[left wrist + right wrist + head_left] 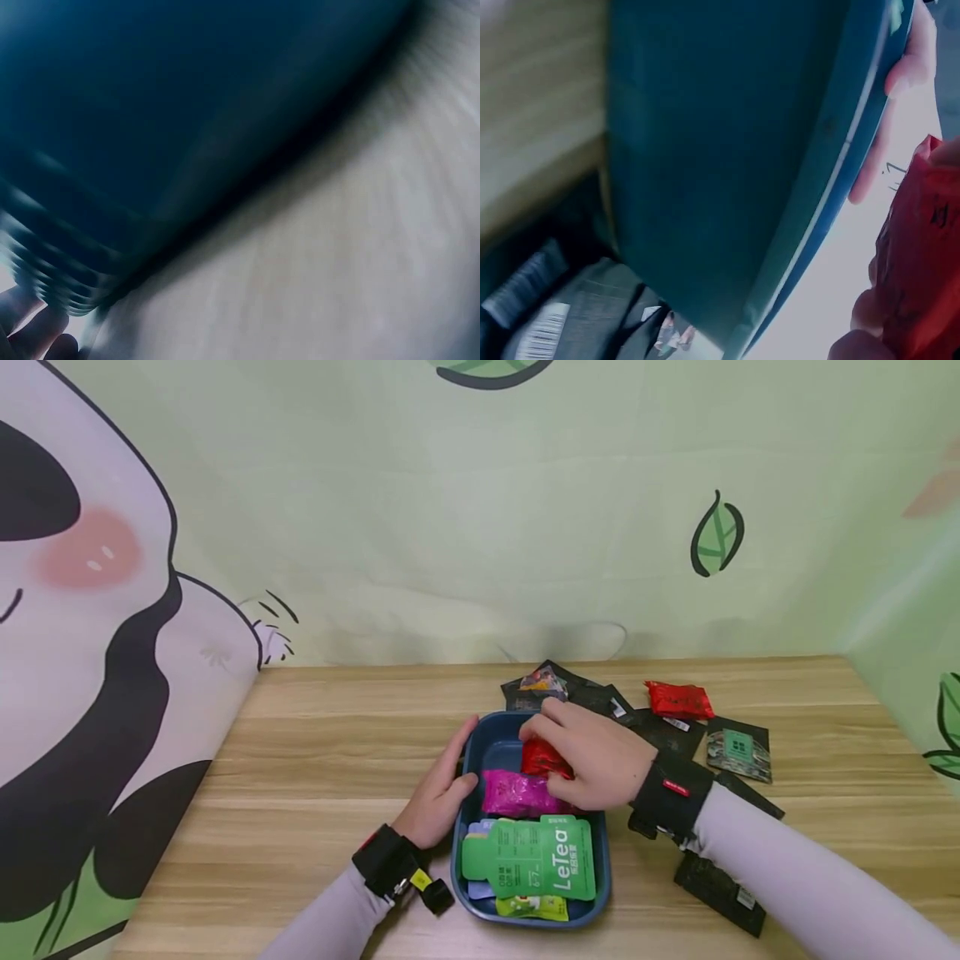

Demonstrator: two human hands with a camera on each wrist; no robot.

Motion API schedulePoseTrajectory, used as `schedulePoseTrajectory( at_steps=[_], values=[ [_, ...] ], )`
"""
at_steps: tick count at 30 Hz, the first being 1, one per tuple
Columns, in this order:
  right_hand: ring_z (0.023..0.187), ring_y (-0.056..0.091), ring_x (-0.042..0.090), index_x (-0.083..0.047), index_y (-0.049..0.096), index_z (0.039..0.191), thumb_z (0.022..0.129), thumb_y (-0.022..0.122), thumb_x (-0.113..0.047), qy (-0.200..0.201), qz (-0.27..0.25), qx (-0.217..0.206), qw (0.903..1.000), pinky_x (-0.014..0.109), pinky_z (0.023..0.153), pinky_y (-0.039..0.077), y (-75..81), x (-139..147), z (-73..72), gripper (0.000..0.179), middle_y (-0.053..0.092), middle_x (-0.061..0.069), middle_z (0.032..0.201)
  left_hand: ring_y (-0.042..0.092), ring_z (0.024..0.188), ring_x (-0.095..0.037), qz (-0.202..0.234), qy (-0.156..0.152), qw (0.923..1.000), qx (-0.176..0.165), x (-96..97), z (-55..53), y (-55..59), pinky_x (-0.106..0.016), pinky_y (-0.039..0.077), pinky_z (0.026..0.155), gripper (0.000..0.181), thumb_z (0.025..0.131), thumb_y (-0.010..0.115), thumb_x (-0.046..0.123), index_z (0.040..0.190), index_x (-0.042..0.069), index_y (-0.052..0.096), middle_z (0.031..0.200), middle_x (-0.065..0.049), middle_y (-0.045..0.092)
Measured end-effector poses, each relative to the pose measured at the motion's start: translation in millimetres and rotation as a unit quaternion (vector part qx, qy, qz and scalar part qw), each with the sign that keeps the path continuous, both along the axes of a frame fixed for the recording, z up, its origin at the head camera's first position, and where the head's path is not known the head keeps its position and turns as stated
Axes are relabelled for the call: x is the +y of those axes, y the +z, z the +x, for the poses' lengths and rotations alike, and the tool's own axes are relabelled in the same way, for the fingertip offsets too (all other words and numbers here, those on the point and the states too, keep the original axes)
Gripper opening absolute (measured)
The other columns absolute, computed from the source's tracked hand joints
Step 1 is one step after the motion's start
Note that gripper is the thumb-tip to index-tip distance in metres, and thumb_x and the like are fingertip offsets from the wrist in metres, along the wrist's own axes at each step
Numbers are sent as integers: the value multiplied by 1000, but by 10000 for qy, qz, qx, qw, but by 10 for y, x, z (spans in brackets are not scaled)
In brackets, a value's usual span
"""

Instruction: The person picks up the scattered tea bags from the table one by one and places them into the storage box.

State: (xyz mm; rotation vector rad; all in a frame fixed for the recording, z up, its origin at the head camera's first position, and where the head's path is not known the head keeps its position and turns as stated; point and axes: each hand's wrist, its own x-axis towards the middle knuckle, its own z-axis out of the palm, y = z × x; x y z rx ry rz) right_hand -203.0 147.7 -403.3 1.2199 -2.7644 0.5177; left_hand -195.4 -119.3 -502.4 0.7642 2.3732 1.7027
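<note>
Pinching red pkt (544, 758) over far half of blue bin (497, 755), R hand (600, 753) is by pink pkt's (516, 793) R end, contact unclear; L hand (437, 795), fingers straight, rests vs. bin's L side; red pkt looks slick, could slip if pinch is loose; R hand's closeness might nudge pink pkt; bin may skid if L hand eases off.

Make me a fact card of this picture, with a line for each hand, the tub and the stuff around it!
Left hand: touches the side of the blue tub
Right hand: holds a red packet over the tub
In the tub: pink packet, green LeTea packet, yellow-green packet
On the table: black packets, second red packet
Behind: big panda picture, leaf pictures
</note>
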Motion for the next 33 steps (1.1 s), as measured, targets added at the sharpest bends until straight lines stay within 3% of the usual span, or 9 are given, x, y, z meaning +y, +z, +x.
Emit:
schedulePoseTrajectory(
  at_steps=[3, 7, 13, 16, 18, 20, 23, 29, 33],
  values=[
    [88, 45, 5, -20, 60, 126, 80, 64, -32, 228, 49, 56, 9997, 24, 72, 43, 6, -74, -108, 48, 46, -10, 103, 19, 150, -15, 16, -39, 10000, 45, -7, 2, 0, -50, 17, 119, 69, 101, 39, 11, 164, 20, 12, 167, 0, 17],
    [87, 46, 6, -19, 60, 128, 80, 64, -31, 391, 49, 129, 9991, 25, 72, 43, 30, -160, -221, 49, 46, -9, 104, 20, 150, -14, 55, -65, 10000, -4, -20, 5, -3, -48, 17, 119, 69, 101, 39, 13, 164, 23, 12, 166, 6, 18],
    [88, 45, 9, -19, 55, 139, 82, 65, -40, 400, 287, 190, 9986, 27, 72, 42, 53, -232, -263, 62, 46, -6, 109, 21, 149, -13, 66, -53, 10000, 37, -20, -1, -3, -47, 18, 119, 70, 101, 40, 12, 163, 26, 13, 165, 9, 20],
    [106, 49, 13, -20, 43, 153, 81, 63, -59, 314, 382, 151, 9987, 33, 86, 46, 36, -208, -241, 83, 48, -1, 129, 20, 150, -13, 16, -41, 9999, 98, -17, -9, -5, -48, 17, 119, 70, 101, 40, 12, 164, 25, 13, 165, 8, 19],
    [125, 46, 20, -21, 33, 159, 79, 58, -71, 260, 389, 120, 9988, 41, 101, 42, 23, -176, -228, 97, 42, 4, 147, 19, 150, -13, -23, -22, 10000, 84, -19, -11, -9, -48, 17, 119, 70, 101, 40, 13, 164, 25, 13, 165, 8, 19],
    [140, 36, 26, -23, 26, 161, 77, 53, -78, 158, 398, 87, 9990, 49, 111, 33, 16, -128, -223, 104, 32, 6, 159, 19, 150, -13, 2, -27, 10000, 75, -16, -12, -14, -49, 16, 119, 70, 100, 40, 12, 164, 24, 13, 165, 8, 20],
    [147, 25, 29, -26, 20, 163, 77, 49, -82, -28, 442, -5, 9990, 55, 113, 27, 20, -20, -230, 107, 22, 5, 164, 20, 150, -13, 64, -31, 10000, 15, -12, -11, -19, -49, 17, 119, 70, 100, 40, 11, 164, 25, 13, 164, 9, 22],
    [146, 27, 33, -26, 17, 163, 76, 49, -82, -428, 490, -311, 9974, 55, 108, 36, 12, 336, -311, 108, 16, 6, 166, 20, 149, -11, 58, 35, 10000, 9, -1, -11, -27, -47, 18, 119, 71, 99, 40, 10, 163, 27, 13, 163, 11, 23],
    [144, 30, 36, -18, 21, 162, 78, 52, -79, -701, 522, -301, 9957, 54, 112, 31, -65, 634, -438, 109, 22, 14, 163, 20, 149, -11, 68, 42, 10000, 7, 3, -4, -21, -47, 18, 119, 72, 99, 39, 9, 163, 28, 13, 164, 11, 22]
  ],
)
